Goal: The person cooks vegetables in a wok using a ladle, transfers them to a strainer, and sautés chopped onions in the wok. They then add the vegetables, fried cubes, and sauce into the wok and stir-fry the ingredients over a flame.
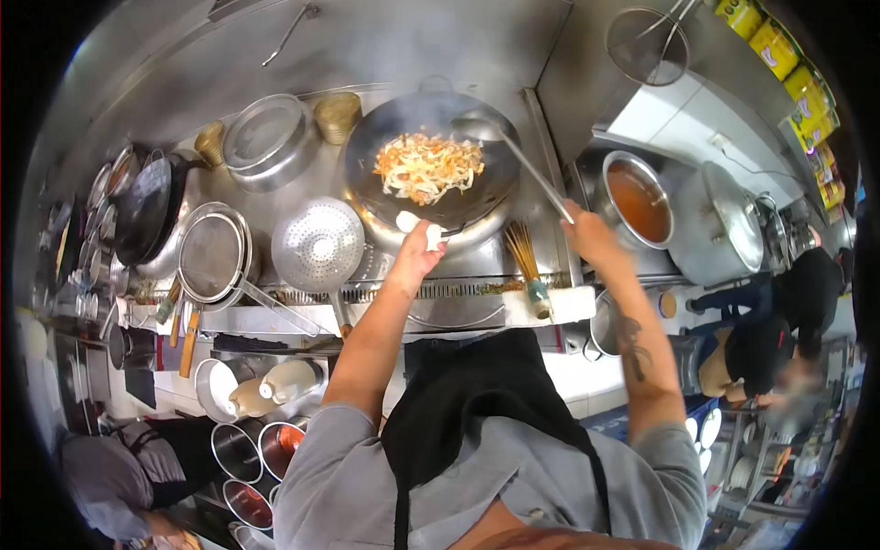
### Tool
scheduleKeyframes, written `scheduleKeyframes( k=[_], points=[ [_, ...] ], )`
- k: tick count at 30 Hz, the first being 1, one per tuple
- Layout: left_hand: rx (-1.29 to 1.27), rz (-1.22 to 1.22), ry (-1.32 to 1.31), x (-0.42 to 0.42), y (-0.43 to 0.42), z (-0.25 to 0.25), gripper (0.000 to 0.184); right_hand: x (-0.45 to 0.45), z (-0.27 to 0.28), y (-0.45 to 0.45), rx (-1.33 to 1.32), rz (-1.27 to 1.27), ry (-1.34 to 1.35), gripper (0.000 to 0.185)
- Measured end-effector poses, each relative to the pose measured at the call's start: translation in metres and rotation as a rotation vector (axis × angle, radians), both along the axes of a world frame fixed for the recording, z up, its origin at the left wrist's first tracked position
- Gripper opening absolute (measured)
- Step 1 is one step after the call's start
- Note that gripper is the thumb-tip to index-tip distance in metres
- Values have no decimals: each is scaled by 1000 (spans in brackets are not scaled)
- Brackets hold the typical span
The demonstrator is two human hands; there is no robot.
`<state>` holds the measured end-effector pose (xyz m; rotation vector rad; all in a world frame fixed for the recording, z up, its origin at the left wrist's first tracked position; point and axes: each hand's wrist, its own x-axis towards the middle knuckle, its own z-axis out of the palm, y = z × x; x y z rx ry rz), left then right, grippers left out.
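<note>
A black wok (500,188) sits on the stove with a heap of shredded, sauce-coloured food (429,168) in it. My left hand (420,254) is closed at the wok's near rim, around a white cloth (409,221). A dark handle (456,229) sticks out beside those fingers. In my right hand (596,240) is the end of a long-handled ladle (536,172). Its bowl rests inside the wok at the far right, next to the food. Light steam or smoke rises above the wok.
Left of the wok lie a perforated strainer (318,245) and a mesh sieve (211,257). A bamboo brush (522,255) stands at the stove's front edge. To the right are a pot of reddish-brown liquid (635,203) and a large lidded pot (724,225). Other people stand at both sides.
</note>
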<state>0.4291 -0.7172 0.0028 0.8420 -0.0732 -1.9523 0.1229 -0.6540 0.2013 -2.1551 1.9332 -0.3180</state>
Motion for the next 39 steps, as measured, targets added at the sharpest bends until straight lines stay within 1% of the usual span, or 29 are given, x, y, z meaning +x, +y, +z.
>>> scheduleKeyframes(
  k=[2,3,4,5,7,8,9,10,11,12,13,14,15,16,17,18,19,20,21,22,24,25,27,28,30,32,34,37,39],
  points=[
    [51,31,-41,-3,2,11,8,32,-70,-40,101,-242,-281,37],
    [76,43,-61,-6,2,16,9,43,-92,-44,149,-225,-442,38],
    [78,66,-55,-7,3,19,16,60,-103,-45,201,-214,-603,39],
    [80,101,-67,-4,7,19,20,57,-105,-49,289,-140,-684,37],
    [96,161,-96,-1,30,42,28,59,-93,-46,477,-2,-847,35],
    [83,137,-220,6,39,35,36,58,-82,-41,450,29,-802,35],
    [36,137,-331,11,59,50,35,56,-70,-31,424,43,-793,36],
    [-120,85,-371,28,77,26,35,51,-58,-21,393,57,-787,37],
    [-30,80,-510,36,106,48,38,46,-51,-16,361,71,-783,38],
    [-71,52,-470,53,125,21,38,38,-50,-16,325,130,-704,39],
    [10,90,-491,60,146,20,35,32,-51,-21,374,139,-629,39],
    [-73,29,-580,73,158,2,42,27,-52,-30,421,148,-552,40],
    [-54,32,-785,76,161,-2,45,25,-51,-38,462,152,-477,41],
    [-33,29,-989,76,167,-7,49,29,-49,-41,395,163,-398,41],
    [-15,28,-1192,77,169,-12,53,32,-54,-43,226,227,-260,41],
    [-14,-77,-1344,86,166,-24,68,36,-64,-46,56,294,-121,41],
    [-69,-112,-1548,92,168,-48,69,38,-69,-47,-114,360,16,42],
    [-129,-149,-1752,97,169,-75,71,35,-69,-43,-92,396,-33,42],
    [-193,-190,-1956,97,170,-76,73,29,-67,-35,-70,429,-81,43],
    [-211,-170,-1985,97,168,-77,71,26,-64,-33,-53,463,-129,44],
    [-241,-144,-2034,89,173,-76,68,22,-49,-35,91,415,-79,46],
    [-183,-204,-2033,83,178,-70,67,20,-46,-32,172,388,-54,47],
    [-76,-301,-2037,81,171,-58,64,25,-80,-44,52,333,79,48],
    [-82,-308,-2056,81,168,-60,64,32,-87,-46,-7,307,145,48],
    [-88,-333,-2093,80,167,-65,62,40,-95,-38,11,315,115,47],
    [-30,-377,-2088,81,163,-65,60,40,-86,-32,51,343,61,47],
    [-1,-404,-2080,74,159,-54,58,22,-55,-24,125,398,-8,48],
    [-6,-396,-2060,70,159,-35,55,2,-29,-3,-31,387,39,45],
    [-42,-367,-2033,71,157,-38,56,-22,-37,3,-130,353,10,45]
  ],
)
